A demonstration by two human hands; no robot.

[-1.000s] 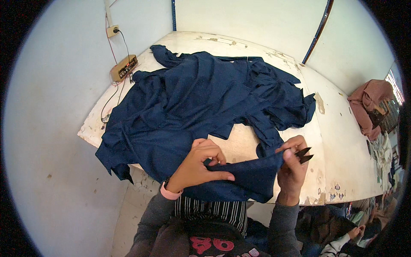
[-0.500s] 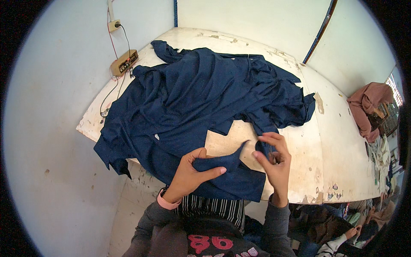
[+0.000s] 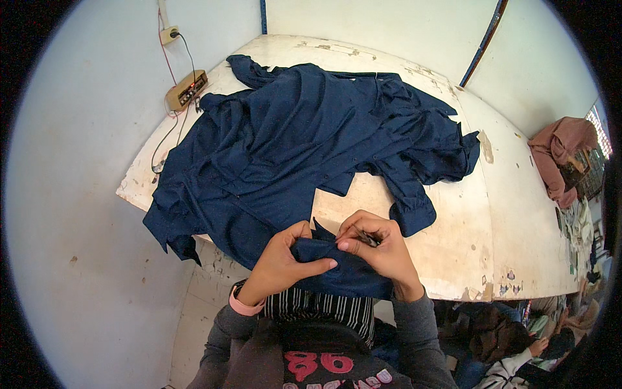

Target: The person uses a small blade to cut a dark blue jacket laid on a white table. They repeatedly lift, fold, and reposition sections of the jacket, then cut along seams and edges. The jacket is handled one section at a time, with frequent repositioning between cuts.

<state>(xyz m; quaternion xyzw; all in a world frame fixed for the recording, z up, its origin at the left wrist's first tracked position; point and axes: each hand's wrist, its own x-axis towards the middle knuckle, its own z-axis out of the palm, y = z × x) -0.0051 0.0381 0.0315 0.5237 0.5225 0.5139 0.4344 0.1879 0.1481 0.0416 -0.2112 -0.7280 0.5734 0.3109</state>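
Pinching a fold of the dark blue garment (image 3: 304, 155) near the table's near edge, I am holding the cloth bunched between both hands. My left hand (image 3: 285, 259) is gripping the fold with the thumb laid over it and the fingers curled beneath, while my right hand (image 3: 379, 249) is closed around a small dark tool (image 3: 368, 238), its tip just poking out between the fingers; I am guessing it is a thread snip, but it is too small to tell for sure. Most of the garment is lying spread and rumpled across the worn white table (image 3: 492, 214), with one cuffed sleeve (image 3: 408, 207) trailing toward me just beside my right hand and a corner hanging off the left edge.

To do this well, I am judging that the fold needs to be kept taut between the two hands, so the tool's tip is meeting only a loose thread and not the fabric itself. Keeping my left thumb close to the working spot should be steadying the cloth. The risk, as I see it, is nicking the weave if the fabric is sagging.

A small tan electrical box (image 3: 186, 89) with wires is sitting at the table's far left corner, well apart from my hands.
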